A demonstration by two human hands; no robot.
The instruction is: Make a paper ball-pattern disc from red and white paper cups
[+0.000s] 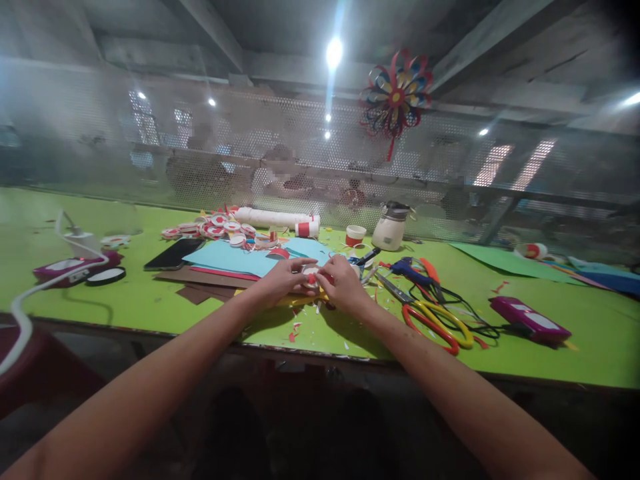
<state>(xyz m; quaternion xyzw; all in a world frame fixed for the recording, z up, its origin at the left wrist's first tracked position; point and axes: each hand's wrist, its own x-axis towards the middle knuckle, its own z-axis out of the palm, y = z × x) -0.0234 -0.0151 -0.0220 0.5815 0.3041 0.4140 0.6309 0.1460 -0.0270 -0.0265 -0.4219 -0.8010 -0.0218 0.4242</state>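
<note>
Head: red-white piece [311, 278] between grips [283, 278] [345, 283]

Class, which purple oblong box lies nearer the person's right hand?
The purple oblong box right of the red-and-yellow scissors; the other box lies left, near a white cable.

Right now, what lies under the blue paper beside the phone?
Beneath the blue paper, a red sheet shows at its near edge, then brown paper lower down. Anything farther in is covered and cannot be seen.
</note>
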